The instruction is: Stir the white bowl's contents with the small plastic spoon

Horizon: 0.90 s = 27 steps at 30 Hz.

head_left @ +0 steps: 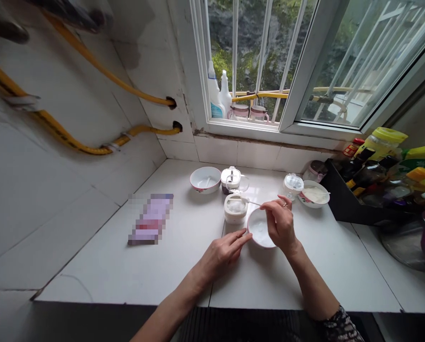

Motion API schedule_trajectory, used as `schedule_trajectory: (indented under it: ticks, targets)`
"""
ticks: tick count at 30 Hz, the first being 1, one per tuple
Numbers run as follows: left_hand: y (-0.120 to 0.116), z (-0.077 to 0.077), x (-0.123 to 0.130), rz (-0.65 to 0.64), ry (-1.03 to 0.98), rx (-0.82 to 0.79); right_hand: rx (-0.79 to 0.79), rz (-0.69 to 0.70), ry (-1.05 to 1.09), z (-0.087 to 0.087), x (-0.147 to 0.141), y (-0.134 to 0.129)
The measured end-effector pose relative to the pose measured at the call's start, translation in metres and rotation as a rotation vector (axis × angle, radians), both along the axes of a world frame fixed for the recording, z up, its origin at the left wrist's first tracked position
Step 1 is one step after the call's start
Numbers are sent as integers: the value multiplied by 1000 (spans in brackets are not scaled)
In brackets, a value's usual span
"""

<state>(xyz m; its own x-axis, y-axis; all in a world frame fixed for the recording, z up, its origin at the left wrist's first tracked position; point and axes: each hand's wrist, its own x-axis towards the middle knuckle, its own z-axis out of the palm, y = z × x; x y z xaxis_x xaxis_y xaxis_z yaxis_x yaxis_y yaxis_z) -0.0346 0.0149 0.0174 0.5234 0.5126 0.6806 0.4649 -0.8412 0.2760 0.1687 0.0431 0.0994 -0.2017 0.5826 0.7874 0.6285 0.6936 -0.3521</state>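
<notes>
My right hand [280,221] pinches the thin handle of a small white spoon [254,203]. The spoon's head reaches the rim of an open square white jar [235,217], which holds a white grainy substance [235,205]. Below that hand stands a white bowl [260,230] with a reddish rim, partly covered by the fingers; something whitish lies in it. With fingers stretched out, my left hand [226,249] touches the bowl's left edge; its thumb is hidden. Just behind the white jar is another jar [231,179] with dark contents and a raised clear lid.
A bowl [205,180] with a spoon stands at the back left. Toward the right are a lidded jar [292,186], a bowl of white powder [314,194] and a black box [344,204] of bottles. A pixelated purple packet [151,218] lies left. A window [255,61] is behind.
</notes>
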Motion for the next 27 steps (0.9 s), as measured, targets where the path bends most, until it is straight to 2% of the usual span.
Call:
schedule_trajectory:
  ticks: [2, 5, 10, 14, 18, 23, 27]
  targets:
    - [-1, 1, -1, 0, 8, -13, -36, -35, 99, 2, 5, 0]
    - [-2, 2, -3, -7, 14, -30, -205, -81, 226, 2, 16, 1]
    - [-2, 3, -4, -34, 23, -65, -498, -147, 178, -6, 37, 6]
    - [-2, 3, -4, -29, 10, -66, -569, -103, 63, -13, 37, 7]
    - [-3, 3, -5, -32, 24, -78, -625, -26, 37, -12, 30, 5]
    - [-2, 4, -4, -29, 22, -65, -656, -46, 184, -8, 32, 5]
    - [-3, 5, -4, -25, 22, -69, -752, -47, 344, -7, 36, 6]
